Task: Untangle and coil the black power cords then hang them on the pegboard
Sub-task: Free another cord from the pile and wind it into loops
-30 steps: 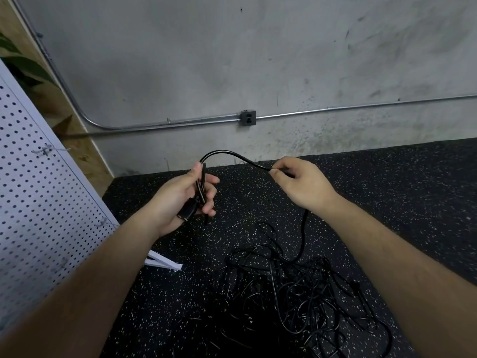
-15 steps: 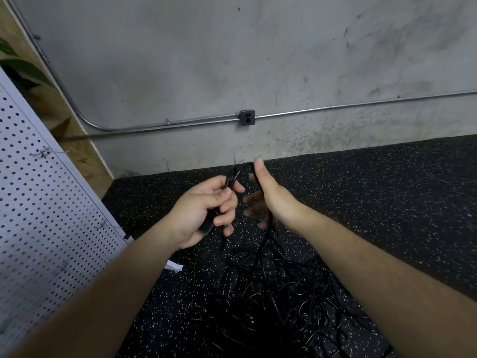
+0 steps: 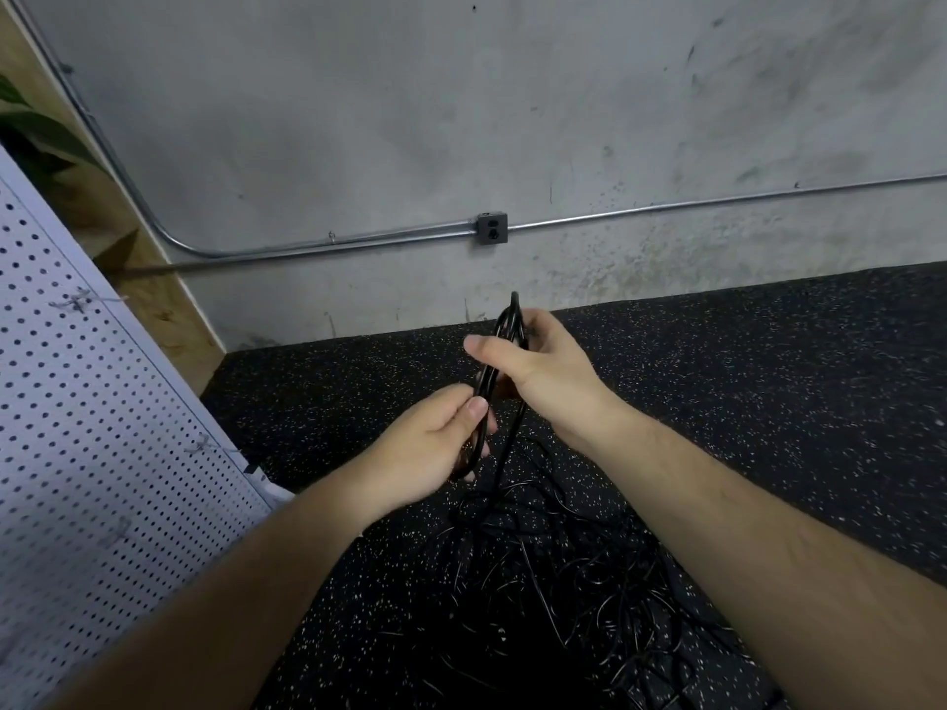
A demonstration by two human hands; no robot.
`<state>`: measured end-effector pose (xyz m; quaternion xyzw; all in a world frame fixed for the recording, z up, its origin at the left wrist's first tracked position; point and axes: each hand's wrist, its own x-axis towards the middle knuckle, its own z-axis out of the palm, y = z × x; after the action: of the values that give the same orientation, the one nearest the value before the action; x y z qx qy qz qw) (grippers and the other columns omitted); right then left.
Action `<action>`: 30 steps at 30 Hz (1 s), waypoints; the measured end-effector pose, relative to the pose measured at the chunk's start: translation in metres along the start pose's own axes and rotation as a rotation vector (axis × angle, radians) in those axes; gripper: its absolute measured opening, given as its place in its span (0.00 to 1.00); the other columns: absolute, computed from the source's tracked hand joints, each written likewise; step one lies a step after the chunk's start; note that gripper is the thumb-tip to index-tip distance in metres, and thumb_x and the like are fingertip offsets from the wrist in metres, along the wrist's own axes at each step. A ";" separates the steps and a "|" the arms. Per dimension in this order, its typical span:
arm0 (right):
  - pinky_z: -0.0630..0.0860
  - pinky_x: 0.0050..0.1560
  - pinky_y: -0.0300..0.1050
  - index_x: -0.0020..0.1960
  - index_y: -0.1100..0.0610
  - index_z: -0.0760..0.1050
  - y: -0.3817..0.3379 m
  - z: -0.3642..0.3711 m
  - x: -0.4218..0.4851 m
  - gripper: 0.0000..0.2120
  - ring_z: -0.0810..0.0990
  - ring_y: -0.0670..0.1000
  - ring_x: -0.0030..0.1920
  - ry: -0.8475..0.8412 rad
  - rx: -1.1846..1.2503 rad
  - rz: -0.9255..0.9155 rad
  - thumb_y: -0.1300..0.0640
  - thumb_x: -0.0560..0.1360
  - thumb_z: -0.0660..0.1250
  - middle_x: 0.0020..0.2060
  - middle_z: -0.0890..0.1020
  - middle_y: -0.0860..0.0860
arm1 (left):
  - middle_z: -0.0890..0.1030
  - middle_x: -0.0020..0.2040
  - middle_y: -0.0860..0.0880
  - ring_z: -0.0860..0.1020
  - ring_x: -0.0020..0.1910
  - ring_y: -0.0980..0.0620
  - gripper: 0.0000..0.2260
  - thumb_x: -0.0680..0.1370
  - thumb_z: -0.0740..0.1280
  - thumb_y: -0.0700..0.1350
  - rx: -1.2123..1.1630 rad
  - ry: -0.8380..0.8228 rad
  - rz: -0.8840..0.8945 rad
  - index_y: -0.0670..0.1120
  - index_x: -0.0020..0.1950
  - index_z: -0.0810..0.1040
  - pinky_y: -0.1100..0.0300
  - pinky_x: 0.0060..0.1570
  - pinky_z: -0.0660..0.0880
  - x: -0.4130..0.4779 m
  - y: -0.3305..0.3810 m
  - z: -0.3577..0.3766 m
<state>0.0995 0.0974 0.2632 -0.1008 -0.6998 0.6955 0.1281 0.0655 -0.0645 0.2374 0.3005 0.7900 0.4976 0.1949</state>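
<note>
While the tangle (image 3: 563, 581) lies loose on the floor (image 3: 768, 402), I read this as early coiling, with one cord (image 3: 488, 385) in hand.
From my feed: the right hand (image 3: 543, 366) is curled round the top of a small upright bundle of loops, thumb across it. The left hand (image 3: 430, 448) pinches the lower end of the same loops, thumb on top. A strand drops from the bundle into the pile, so most of the length is uncoiled. The plug end is probably inside the left palm, hard to tell. Next I'd want slack pulled free of the knots and another loop laid in, then the pegboard (image 3: 102, 427) at left, its hook (image 3: 77, 302) bare.
</note>
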 end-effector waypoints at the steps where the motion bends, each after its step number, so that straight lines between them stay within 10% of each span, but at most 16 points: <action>1: 0.81 0.54 0.51 0.55 0.53 0.75 -0.001 0.001 0.002 0.20 0.86 0.55 0.49 0.028 0.012 -0.012 0.50 0.69 0.80 0.44 0.83 0.49 | 0.76 0.45 0.49 0.76 0.41 0.58 0.13 0.86 0.56 0.46 0.140 0.067 0.072 0.48 0.46 0.75 0.58 0.45 0.75 0.001 -0.002 0.003; 8: 0.83 0.52 0.55 0.56 0.55 0.74 -0.019 0.003 0.006 0.16 0.86 0.56 0.45 0.065 0.050 -0.087 0.54 0.73 0.75 0.42 0.86 0.56 | 0.64 0.53 0.53 0.62 0.53 0.52 0.16 0.79 0.61 0.62 0.725 0.540 0.301 0.50 0.46 0.71 0.57 0.55 0.63 0.003 0.005 0.028; 13: 0.78 0.42 0.43 0.55 0.57 0.71 -0.024 0.008 -0.001 0.09 0.83 0.48 0.38 -0.028 0.114 -0.091 0.55 0.80 0.69 0.36 0.85 0.52 | 0.71 0.60 0.54 0.76 0.52 0.63 0.16 0.77 0.71 0.55 0.277 0.336 0.193 0.49 0.59 0.74 0.59 0.54 0.77 0.003 0.015 0.027; 18: 0.82 0.50 0.50 0.56 0.56 0.71 -0.030 0.005 -0.004 0.09 0.85 0.50 0.43 -0.060 0.141 -0.058 0.55 0.80 0.68 0.39 0.86 0.53 | 0.79 0.54 0.45 0.84 0.43 0.43 0.18 0.78 0.68 0.42 -0.107 0.240 0.140 0.55 0.59 0.62 0.38 0.47 0.82 -0.002 0.024 0.040; 23: 0.83 0.53 0.54 0.54 0.59 0.73 -0.033 0.000 -0.005 0.11 0.83 0.51 0.41 0.001 0.287 0.062 0.64 0.74 0.72 0.40 0.83 0.54 | 0.82 0.46 0.44 0.79 0.34 0.50 0.23 0.81 0.63 0.33 -0.205 0.107 0.072 0.56 0.63 0.58 0.55 0.37 0.80 -0.001 0.026 0.039; 30: 0.83 0.54 0.56 0.56 0.59 0.70 -0.037 -0.001 -0.005 0.19 0.86 0.58 0.43 -0.023 0.351 -0.002 0.70 0.71 0.75 0.39 0.84 0.56 | 0.84 0.49 0.53 0.81 0.46 0.64 0.06 0.85 0.60 0.43 0.053 0.116 -0.033 0.51 0.55 0.76 0.70 0.51 0.72 0.005 0.017 0.039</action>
<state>0.1061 0.0963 0.3000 -0.0683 -0.5692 0.8080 0.1361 0.0901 -0.0297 0.2363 0.2633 0.8177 0.4896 0.1491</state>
